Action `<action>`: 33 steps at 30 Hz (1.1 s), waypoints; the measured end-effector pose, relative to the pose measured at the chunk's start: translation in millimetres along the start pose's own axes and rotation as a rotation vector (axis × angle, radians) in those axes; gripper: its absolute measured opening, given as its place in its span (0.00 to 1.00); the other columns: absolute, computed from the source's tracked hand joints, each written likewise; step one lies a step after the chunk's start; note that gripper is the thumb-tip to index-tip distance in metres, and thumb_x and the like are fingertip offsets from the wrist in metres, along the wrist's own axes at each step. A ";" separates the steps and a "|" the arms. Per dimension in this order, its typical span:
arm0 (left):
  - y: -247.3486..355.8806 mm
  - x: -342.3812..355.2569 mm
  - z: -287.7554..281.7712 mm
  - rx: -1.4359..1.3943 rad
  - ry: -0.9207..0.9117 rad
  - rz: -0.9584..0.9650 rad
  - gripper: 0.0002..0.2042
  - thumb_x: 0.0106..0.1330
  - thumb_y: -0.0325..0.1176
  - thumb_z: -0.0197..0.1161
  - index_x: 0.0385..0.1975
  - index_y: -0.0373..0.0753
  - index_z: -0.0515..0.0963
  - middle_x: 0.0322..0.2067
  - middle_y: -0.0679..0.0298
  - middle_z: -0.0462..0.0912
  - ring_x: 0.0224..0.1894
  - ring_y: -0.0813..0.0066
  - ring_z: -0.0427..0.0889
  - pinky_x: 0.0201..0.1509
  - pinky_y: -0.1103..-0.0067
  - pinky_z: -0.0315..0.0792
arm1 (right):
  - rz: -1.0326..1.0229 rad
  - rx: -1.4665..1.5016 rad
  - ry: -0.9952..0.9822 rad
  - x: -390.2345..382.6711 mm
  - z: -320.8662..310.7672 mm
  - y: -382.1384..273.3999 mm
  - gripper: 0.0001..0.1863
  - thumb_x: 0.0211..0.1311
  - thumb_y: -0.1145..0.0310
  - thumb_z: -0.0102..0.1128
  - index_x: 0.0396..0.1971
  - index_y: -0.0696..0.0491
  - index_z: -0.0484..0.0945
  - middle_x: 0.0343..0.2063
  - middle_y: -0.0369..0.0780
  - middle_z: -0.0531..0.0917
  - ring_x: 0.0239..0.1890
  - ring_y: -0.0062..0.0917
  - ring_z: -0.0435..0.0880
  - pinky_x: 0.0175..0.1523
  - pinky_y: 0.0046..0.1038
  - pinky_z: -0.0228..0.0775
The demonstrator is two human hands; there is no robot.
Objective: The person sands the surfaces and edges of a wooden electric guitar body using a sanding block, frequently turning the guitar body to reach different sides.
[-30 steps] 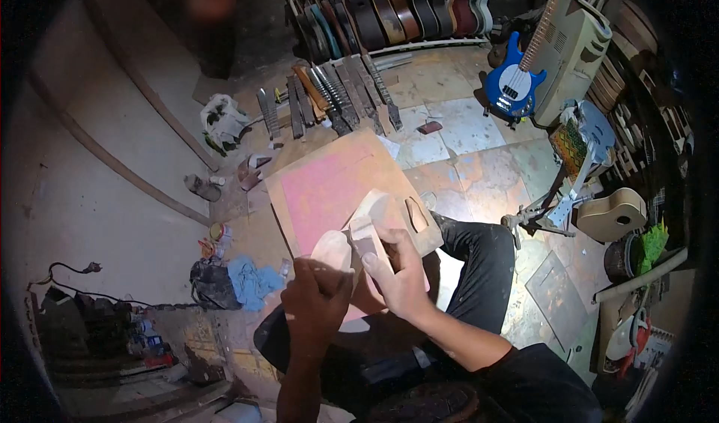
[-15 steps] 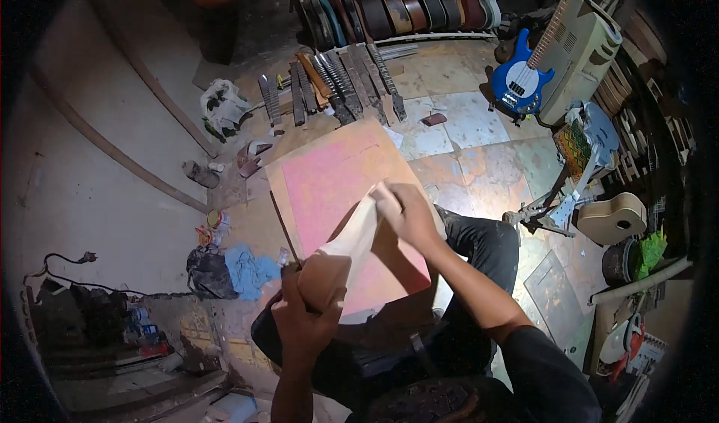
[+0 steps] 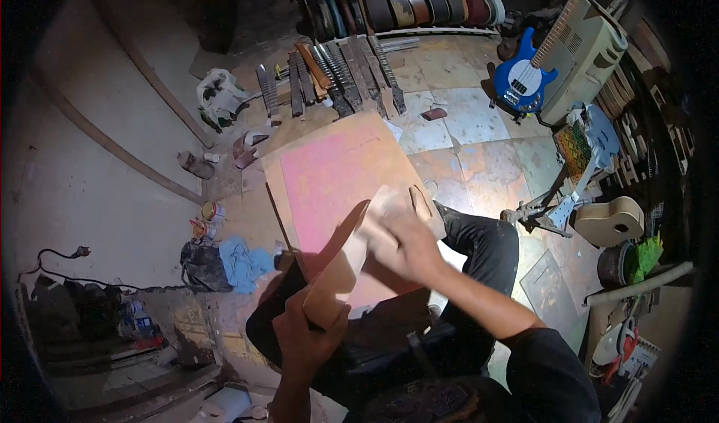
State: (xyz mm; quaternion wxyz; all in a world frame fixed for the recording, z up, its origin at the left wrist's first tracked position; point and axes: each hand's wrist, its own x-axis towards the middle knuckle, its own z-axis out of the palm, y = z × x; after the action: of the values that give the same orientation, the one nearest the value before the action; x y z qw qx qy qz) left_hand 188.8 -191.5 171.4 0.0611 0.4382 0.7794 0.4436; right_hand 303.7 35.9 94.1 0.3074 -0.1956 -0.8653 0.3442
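Observation:
A pale tan, curved piece (image 3: 338, 277), wood-like in look, slants over my lap. My left hand (image 3: 311, 329) is closed around its near end, thumb on one side and fingers on the other. My right hand (image 3: 401, 243) lies against the upper part of the piece, its fingers smeared by motion; whether they grip anything is unclear. Just past that hand, a tan edge with a dark gap (image 3: 419, 202) shows. Under both hands a board (image 3: 329, 179) with a pink face and tan border rests across my legs.
Several guitar necks (image 3: 341, 78) lie on the tiled floor ahead, before a rack of guitar bodies (image 3: 412, 3). A blue bass guitar (image 3: 524, 78) leans at the far right. An unfinished guitar body (image 3: 610, 222) stands to the right. A blue cloth (image 3: 243, 264) lies at the left.
My right hand has shifted slightly nearer to me along the tan piece and is now blurred. The piece has turned a little; my left hand keeps its grip.

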 end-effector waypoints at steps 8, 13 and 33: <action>2.4 -8.9 -2.4 0.058 -0.024 0.047 0.31 0.56 0.38 0.82 0.55 0.34 0.72 0.52 0.46 0.87 0.45 0.51 0.92 0.46 0.65 0.86 | 0.008 -0.077 -0.073 4.1 -11.7 -19.5 0.24 0.61 0.60 0.70 0.55 0.57 0.84 0.40 0.52 0.85 0.47 0.47 0.84 0.55 0.42 0.77; 2.1 -11.1 -0.2 0.032 -0.091 0.034 0.31 0.57 0.38 0.81 0.55 0.35 0.71 0.54 0.46 0.87 0.47 0.50 0.91 0.48 0.66 0.86 | 0.160 -0.050 -0.081 21.4 -10.3 37.8 0.25 0.61 0.60 0.70 0.55 0.58 0.83 0.45 0.52 0.85 0.50 0.49 0.83 0.57 0.45 0.75; 7.7 -36.0 -3.0 0.139 -0.433 0.248 0.19 0.64 0.44 0.67 0.49 0.38 0.82 0.59 0.51 0.84 0.61 0.51 0.84 0.63 0.53 0.73 | -0.065 -0.101 -0.390 -4.9 -78.5 -39.2 0.19 0.64 0.58 0.68 0.51 0.53 0.86 0.41 0.50 0.87 0.44 0.48 0.86 0.50 0.44 0.78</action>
State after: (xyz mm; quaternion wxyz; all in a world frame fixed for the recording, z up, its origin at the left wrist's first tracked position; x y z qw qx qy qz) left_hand 214.1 -218.3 168.3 0.1415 0.6184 0.7170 0.2891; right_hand 354.7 43.6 165.2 0.1347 -0.1124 -0.9305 0.3214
